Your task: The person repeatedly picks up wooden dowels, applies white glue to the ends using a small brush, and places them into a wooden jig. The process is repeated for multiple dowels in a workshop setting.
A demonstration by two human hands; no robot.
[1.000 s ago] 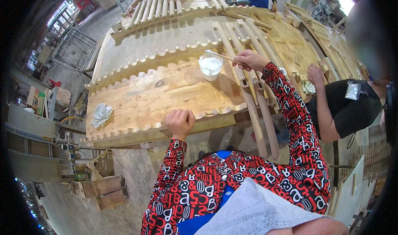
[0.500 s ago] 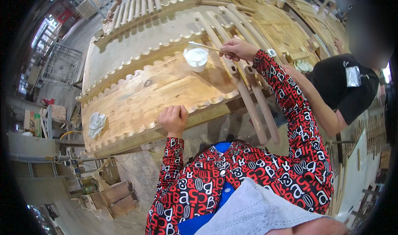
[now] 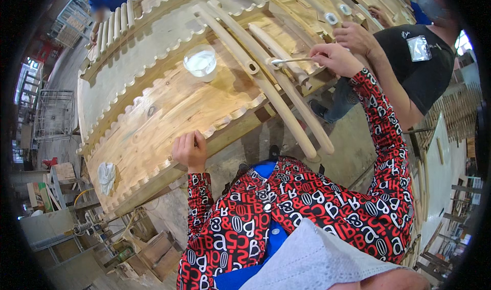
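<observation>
My right hand [image 3: 337, 59] pinches a thin stick brush [image 3: 299, 60], its tip coated in white paste. That tip is at the upper side of a long round wooden bar [image 3: 299, 103], over where a slot could be; whether they touch I cannot tell. Beside it on the left lies another bar [image 3: 279, 103] with an open oval slot. Both bars overhang the near edge of the workbench. A clear plastic cup [image 3: 200, 64] of white paste stands left of them. My left hand [image 3: 189, 149] is a closed fist resting at the bench's scalloped near edge, with nothing visible in it.
A co-worker's hand [image 3: 355, 37] is close beside my right hand, near slotted bars [image 3: 331, 18]. A shorter bar [image 3: 271, 44] lies behind mine. Scalloped wooden strips [image 3: 153, 85] cross the bench; a white crumpled cloth [image 3: 107, 177] lies at its left end. Another person stands at the far left.
My right hand has carried the brush from the cup rightward to the second bar. The co-worker's hand has come in beside mine, and bars there have shifted. The whole view has turned.
</observation>
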